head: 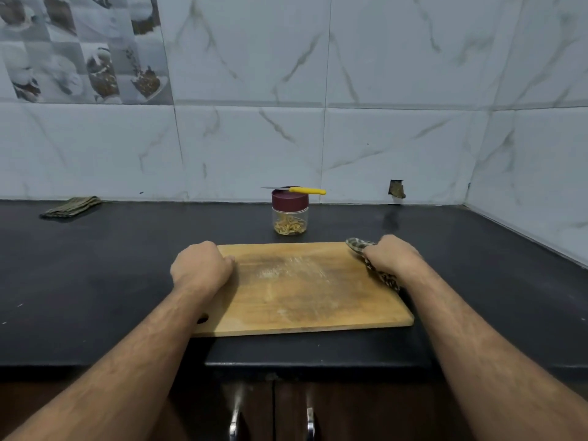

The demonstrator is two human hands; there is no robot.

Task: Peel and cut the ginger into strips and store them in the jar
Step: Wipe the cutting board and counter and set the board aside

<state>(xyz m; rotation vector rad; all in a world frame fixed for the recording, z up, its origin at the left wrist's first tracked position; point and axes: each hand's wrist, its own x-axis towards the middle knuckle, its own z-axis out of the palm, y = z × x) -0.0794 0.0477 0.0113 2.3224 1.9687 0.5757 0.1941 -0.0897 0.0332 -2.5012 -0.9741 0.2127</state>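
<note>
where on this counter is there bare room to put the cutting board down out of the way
Bare black counter lies left of the cutting board, between it and the folded cloth by the wall. More lies right of the jar, toward the corner. The middle is crowded: both hands are on the board, the right hand gripping a checked cloth.

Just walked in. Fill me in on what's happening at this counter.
A person is cleaning up. The right hand grips a checked cloth on the wooden cutting board, while the left hand steadies the board's left edge. Behind it, the jar holds ginger strips, lid on, with the yellow-handled knife lying across the lid.
</note>
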